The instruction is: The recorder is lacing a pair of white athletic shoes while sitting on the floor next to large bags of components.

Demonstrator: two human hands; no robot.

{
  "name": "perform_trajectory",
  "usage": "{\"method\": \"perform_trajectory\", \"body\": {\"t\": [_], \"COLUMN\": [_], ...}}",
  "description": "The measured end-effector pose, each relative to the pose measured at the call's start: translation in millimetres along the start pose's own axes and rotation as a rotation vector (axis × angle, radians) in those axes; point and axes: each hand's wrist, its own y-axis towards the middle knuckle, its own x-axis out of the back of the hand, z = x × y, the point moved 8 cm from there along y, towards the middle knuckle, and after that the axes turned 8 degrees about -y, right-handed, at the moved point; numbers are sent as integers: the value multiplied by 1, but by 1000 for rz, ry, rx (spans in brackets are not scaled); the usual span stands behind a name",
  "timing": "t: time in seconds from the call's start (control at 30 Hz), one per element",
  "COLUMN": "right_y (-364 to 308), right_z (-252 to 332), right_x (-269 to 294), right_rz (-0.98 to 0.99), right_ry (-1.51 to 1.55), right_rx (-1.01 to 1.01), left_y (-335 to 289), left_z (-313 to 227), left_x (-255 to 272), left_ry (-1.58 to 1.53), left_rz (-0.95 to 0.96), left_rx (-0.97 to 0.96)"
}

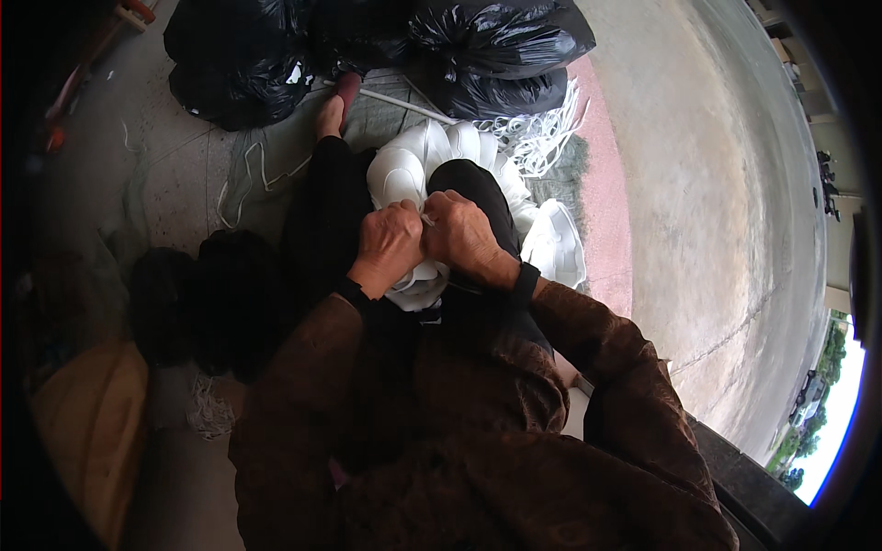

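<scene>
Over stacked white, rounded, shoe-like pieces [400, 173], a thin pale strip [427, 219] is clamped by left hand [388, 242] and right hand [462, 235], fingers curled tight; tying is seemingly underway, firm tension being needed next.

At the clock's centre, the left hand [388, 243] and right hand [464, 231] sit side by side over the lap. Curved pieces [400, 173] lie just beyond at 12 o'clock and trail round 1 knee [470, 188] to 3. Bags [501, 41] span 10 to 1, with a rod [395, 101] before them. Strands [544, 140] lie between 1 and 2; another bundle [211, 410] lies at 8.
</scene>
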Motion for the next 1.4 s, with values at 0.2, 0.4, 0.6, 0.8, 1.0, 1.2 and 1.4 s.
{"method": "perform_trajectory", "body": {"t": [0.2,0.4,0.6,0.8,1.0,1.2,1.4], "right_y": [-13,-63,-37,-38,-28,-23,-26], "right_z": [60,148,124,53,61,62,109], "right_x": [9,66,45,-8,-16,-5,28], "right_rz": [-99,87,255,222,191,178,231], "right_ry": [-95,621,896,983,1284,1304,940], "right_rx": [574,646,48,-459,-485,-427,118], "left_y": [-43,-71,-76,-70,-80,-59,90], "left_z": [30,55,43,53,37,50,125], "left_x": [50,57,30,29,53,58,24], "left_ry": [-277,-1701,-2080,-2062,-1490,-1407,-577], "left_rz": [-17,-90,-317,-490,-364,-279,-203], "left_rx": [115,786,806,707,617,620,326]}}
